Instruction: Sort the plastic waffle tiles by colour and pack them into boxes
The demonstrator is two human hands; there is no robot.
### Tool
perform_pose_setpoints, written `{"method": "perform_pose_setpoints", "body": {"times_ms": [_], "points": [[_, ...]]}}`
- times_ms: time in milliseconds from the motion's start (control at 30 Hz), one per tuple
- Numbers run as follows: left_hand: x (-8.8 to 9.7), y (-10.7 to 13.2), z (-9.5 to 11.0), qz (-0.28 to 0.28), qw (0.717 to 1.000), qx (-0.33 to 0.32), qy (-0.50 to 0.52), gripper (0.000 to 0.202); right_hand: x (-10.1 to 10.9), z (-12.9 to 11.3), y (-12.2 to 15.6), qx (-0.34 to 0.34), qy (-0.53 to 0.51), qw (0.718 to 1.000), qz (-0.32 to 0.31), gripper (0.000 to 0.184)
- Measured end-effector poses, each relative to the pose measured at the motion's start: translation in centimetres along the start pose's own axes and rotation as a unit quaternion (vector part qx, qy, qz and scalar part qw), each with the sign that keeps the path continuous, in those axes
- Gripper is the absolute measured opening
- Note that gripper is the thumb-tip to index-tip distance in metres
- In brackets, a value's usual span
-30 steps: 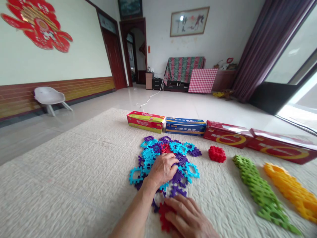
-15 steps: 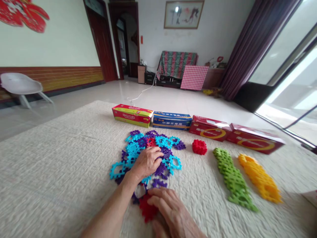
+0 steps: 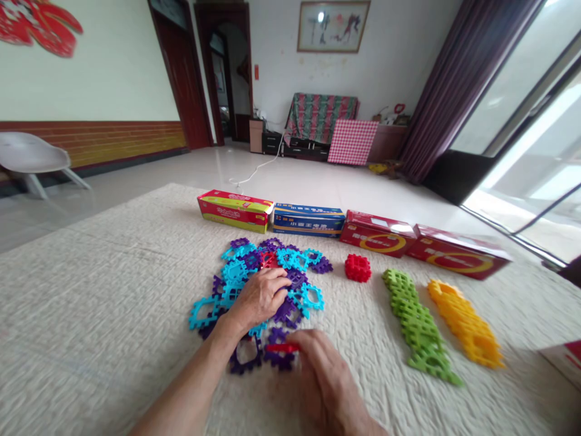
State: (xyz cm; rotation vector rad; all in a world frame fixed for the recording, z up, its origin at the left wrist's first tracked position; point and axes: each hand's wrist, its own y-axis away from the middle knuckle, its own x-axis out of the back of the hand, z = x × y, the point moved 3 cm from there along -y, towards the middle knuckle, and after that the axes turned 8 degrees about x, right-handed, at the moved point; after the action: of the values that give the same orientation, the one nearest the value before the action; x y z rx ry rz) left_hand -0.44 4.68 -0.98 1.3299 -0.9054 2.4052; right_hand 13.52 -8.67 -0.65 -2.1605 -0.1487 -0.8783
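A heap of cyan and purple plastic puzzle tiles (image 3: 245, 269) lies on the cream quilted mat (image 3: 100, 290). My left hand (image 3: 258, 297) rests on the heap, fingers curled down over the tiles. My right hand (image 3: 324, 378) is nearer me and pinches a red tile (image 3: 282, 348) lifted edge-on above a purple tile (image 3: 247, 357). A small stack of red tiles (image 3: 357, 267) sits to the right of the heap. One more red tile (image 3: 267, 259) shows among the cyan ones.
Rows of green tiles (image 3: 415, 327) and yellow tiles (image 3: 465, 330) lie on the right. Several long boxes (image 3: 308, 219) line the mat's far edge. A white chair (image 3: 31, 158) stands at the left wall. A red box corner (image 3: 565, 357) shows at the right edge.
My right hand has lifted the red tile off the mat and tilted it edge-on. The left hand stays on the heap. The view has shifted right.
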Motion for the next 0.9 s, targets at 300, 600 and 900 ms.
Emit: {"method": "perform_pose_setpoints", "body": {"times_ms": [300,600,900], "points": [[-0.1,0.1,0.0,0.005,1.000,-0.008,-0.012,0.025,5.6,6.9,0.5,-0.236,0.210,0.949,-0.014,0.034],[-0.3,0.1,-0.2,0.008,1.000,-0.008,-0.016,0.025,5.0,6.7,0.5,-0.205,0.253,0.945,-0.038,0.039],[-0.5,0.2,-0.5,0.021,1.000,-0.014,-0.009,0.024,6.0,8.0,0.1,-0.127,0.273,0.952,0.051,0.039]]}}
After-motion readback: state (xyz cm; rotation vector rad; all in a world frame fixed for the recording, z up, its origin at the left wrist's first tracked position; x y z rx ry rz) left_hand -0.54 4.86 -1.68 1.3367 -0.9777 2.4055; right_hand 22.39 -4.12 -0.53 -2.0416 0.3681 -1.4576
